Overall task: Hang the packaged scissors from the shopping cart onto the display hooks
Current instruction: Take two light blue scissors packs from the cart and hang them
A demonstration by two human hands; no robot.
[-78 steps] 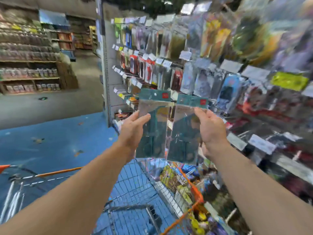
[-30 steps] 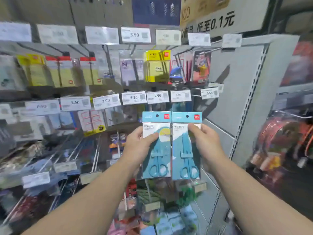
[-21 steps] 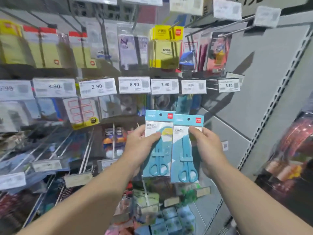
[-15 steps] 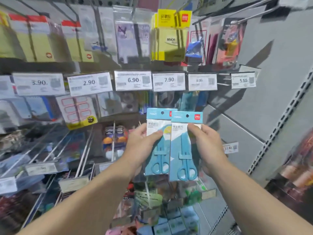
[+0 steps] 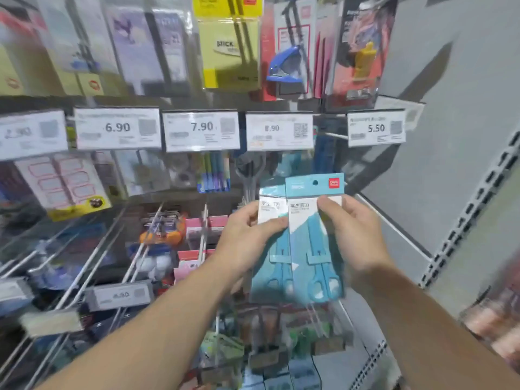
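Note:
Two packs of blue scissors with light-blue header cards are held upright in front of the display. My left hand (image 5: 247,237) grips the left scissors pack (image 5: 271,266), which is partly covered by the right one. My right hand (image 5: 354,235) grips the right scissors pack (image 5: 312,243), whose hang hole shows at the top. Both packs sit just below the 8.90 price tag (image 5: 279,131). A bare display hook (image 5: 333,135) juts out between the 8.90 tag and the 5.50 tag (image 5: 376,130). The shopping cart is out of view.
Rows of hooks carry stationery: yellow sticky notes (image 5: 229,49), a blue hole punch (image 5: 285,66), label sheets (image 5: 63,184). Long bare hooks (image 5: 140,249) slope down at lower left. A grey pegboard panel (image 5: 450,122) and slotted upright (image 5: 472,209) bound the right side.
The view swung from the cart and aisle onto the display and came closer. Both hands kept their packs; the right pack now overlaps the left one, and both sit nearer the 8.90 tag.

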